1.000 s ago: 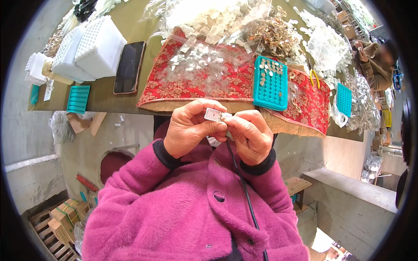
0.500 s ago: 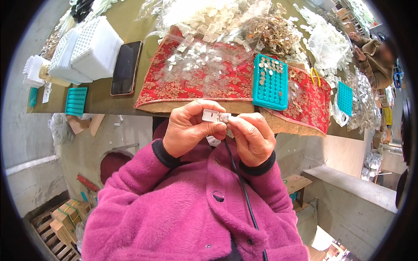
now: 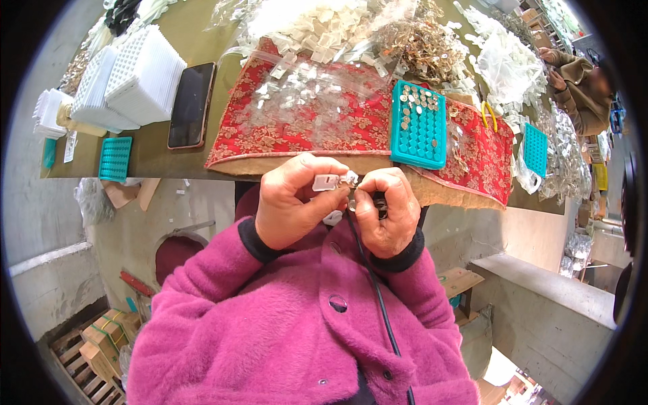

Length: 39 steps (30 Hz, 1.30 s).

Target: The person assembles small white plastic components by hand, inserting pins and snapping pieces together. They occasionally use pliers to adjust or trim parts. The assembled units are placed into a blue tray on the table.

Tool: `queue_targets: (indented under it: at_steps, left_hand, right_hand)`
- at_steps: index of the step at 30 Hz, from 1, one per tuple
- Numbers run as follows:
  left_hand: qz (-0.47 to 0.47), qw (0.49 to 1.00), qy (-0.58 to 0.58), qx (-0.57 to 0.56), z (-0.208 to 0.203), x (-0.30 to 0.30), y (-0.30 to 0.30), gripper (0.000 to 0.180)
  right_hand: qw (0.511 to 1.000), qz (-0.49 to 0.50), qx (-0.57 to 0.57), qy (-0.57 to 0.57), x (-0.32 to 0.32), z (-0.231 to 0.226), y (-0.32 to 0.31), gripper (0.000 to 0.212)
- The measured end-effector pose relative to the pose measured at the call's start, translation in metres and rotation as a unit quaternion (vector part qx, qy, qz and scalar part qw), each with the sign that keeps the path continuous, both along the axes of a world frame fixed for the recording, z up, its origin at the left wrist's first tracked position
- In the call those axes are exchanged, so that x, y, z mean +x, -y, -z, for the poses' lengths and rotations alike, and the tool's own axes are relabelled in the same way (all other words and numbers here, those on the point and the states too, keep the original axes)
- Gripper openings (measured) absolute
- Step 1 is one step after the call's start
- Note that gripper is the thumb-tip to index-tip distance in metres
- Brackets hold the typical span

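At the table's near edge, my left hand (image 3: 291, 201) pinches a small white plastic case (image 3: 325, 183) between thumb and index finger. A small transparent-looking end piece (image 3: 348, 179) sticks out of its right side. My right hand (image 3: 388, 214) is closed just right of that piece, thumb and index fingertips pressed together close to it. Something dark and shiny shows within its curled fingers, too small to name. A black cord (image 3: 373, 280) hangs down my front below the hands.
A red patterned cloth (image 3: 236, 138) carries small transparent pieces and a teal tray (image 3: 418, 154) with round metal parts. Beyond lie heaps of white plastic pieces (image 3: 331, 30) and metal bits (image 3: 432, 50). A phone (image 3: 192, 104) and stacked white trays (image 3: 150, 77) stand left. Another person (image 3: 584, 94) sits far right.
The fingers of my right hand have curled more and drawn slightly back from the white case. The case has tilted a little in my left hand, which stays in nearly the same place.
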<state>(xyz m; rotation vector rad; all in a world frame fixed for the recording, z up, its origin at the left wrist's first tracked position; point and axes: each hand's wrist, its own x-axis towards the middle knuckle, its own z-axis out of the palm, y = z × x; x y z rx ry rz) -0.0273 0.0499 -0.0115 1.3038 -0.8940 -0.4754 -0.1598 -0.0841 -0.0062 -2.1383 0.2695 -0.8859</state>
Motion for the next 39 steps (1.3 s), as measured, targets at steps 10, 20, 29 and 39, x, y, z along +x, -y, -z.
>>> queue_targets:
  at_steps: [10, 20, 29, 39]
  left_hand:
    - [-0.033, 0.967, 0.251, -0.036, -0.004, 0.006, 0.001, 0.029]
    - [0.185, 0.855, -0.484, 0.006, 0.008, -0.002, -0.002, 0.029]
    - [0.153, 0.823, -0.545, -0.058, 0.023, -0.018, 0.008, 0.031]
    - [0.108, 0.832, -0.538, -0.085, 0.026, -0.026, 0.013, 0.035]
  right_hand:
    - [0.990, -0.009, 0.116, -0.083, -0.008, -0.001, 0.006, 0.011]
    - [0.837, -0.130, 0.525, -0.087, -0.019, -0.003, 0.013, 0.013]
    - [0.906, 0.014, 0.417, -0.068, -0.018, -0.004, 0.001, 0.008]
    - [0.902, 0.028, 0.431, -0.020, -0.013, -0.001, -0.005, 0.009]
